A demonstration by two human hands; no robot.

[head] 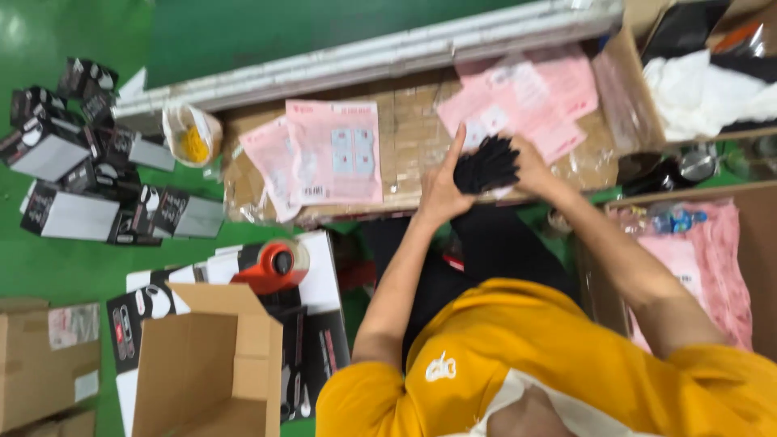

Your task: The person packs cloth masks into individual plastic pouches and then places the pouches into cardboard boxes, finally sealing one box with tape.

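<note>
A black bundle of soft, fringed material (486, 164) is held between both hands above the cardboard-covered bench (413, 137). My left hand (441, 190) presses against its left side with the index finger raised. From the right, my right hand (530, 166) grips the bundle. Under and behind the hands lies a loose pile of pink flat bags (526, 97). My yellow sleeves and black lap fill the lower frame.
Two more pink bags (333, 152) lie at the bench's left, beside a clear bag of yellow bits (193, 137). An orange tape dispenser (275, 265) and an open carton (206, 364) sit lower left. Black-and-white boxes (73, 162) are scattered over the green floor. Cartons (712, 259) stand right.
</note>
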